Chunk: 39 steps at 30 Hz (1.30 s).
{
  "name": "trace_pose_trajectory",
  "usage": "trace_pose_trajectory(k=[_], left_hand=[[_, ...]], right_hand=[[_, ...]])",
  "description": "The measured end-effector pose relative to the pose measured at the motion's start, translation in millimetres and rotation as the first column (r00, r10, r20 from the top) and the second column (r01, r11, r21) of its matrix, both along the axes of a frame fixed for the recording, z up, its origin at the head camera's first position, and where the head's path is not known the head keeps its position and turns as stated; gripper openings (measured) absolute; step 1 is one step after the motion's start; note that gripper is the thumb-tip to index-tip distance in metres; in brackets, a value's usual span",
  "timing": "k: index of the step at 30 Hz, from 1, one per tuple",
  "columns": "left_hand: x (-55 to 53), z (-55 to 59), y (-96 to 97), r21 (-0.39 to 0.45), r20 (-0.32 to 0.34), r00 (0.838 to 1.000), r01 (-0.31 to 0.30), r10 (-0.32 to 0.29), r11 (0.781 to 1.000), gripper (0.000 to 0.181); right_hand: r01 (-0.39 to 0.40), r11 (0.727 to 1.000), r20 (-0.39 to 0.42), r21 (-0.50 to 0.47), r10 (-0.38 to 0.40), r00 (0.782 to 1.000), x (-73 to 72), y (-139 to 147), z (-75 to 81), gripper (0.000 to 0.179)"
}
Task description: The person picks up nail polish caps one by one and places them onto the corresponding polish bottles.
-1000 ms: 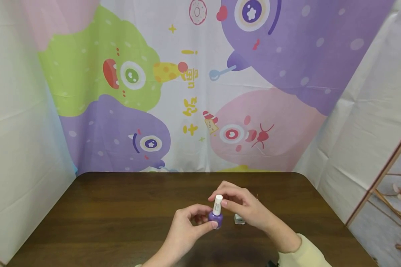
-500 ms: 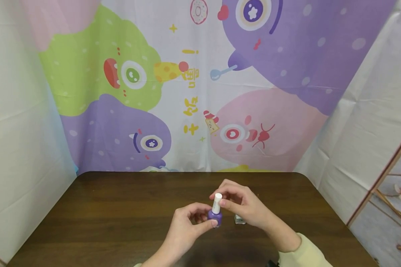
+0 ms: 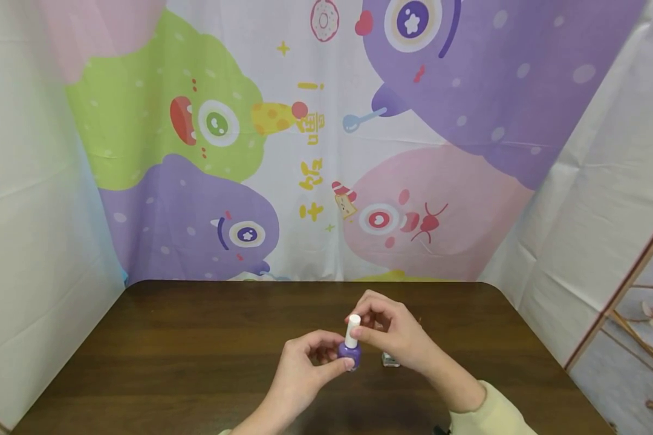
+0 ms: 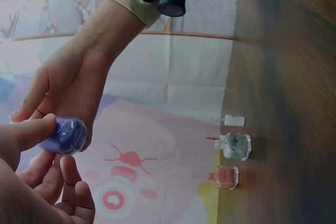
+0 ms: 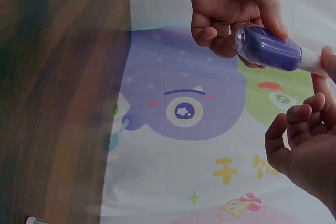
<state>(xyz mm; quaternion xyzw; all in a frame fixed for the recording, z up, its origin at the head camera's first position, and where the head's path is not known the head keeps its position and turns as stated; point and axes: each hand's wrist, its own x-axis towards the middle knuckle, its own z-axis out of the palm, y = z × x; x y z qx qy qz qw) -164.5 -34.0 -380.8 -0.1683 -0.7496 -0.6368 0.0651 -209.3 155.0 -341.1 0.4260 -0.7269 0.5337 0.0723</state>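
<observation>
Over the table's right-centre, my left hand (image 3: 305,365) pinches a purple nail polish bottle (image 3: 349,355) between thumb and fingers. The bottle stands nearly upright, its white cap (image 3: 352,331) on top. My right hand (image 3: 394,329) holds that cap between thumb and index finger. In the right wrist view the clear base of the purple bottle (image 5: 270,48) points away from the right hand (image 5: 310,140), and the cap is partly covered by its thumb. The left wrist view shows the purple bottle (image 4: 65,135) under the left thumb, with the cap hidden.
On the brown table (image 3: 196,356), behind the right hand, sits a glass bottle (image 3: 390,360). The left wrist view shows this greyish bottle (image 4: 236,146), a coral-coloured bottle (image 4: 226,177) and a white cap with a thin stem (image 4: 234,120). A cartoon-printed cloth (image 3: 315,254) hangs behind.
My right thumb has shifted left across the white cap, and the right hand has moved slightly. The left hand keeps the purple bottle almost in place.
</observation>
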Motion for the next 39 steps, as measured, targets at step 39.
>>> trace_pose_trajectory(k=[39], left_hand=[[1.7, 0.9, 0.4, -0.026, -0.029, 0.999, 0.012, -0.013, 1.0, 0.025]], right_hand=[[-0.122, 0.989, 0.043, 0.078, 0.119, 0.992, 1.5, 6.7, 3.6, 0.025]])
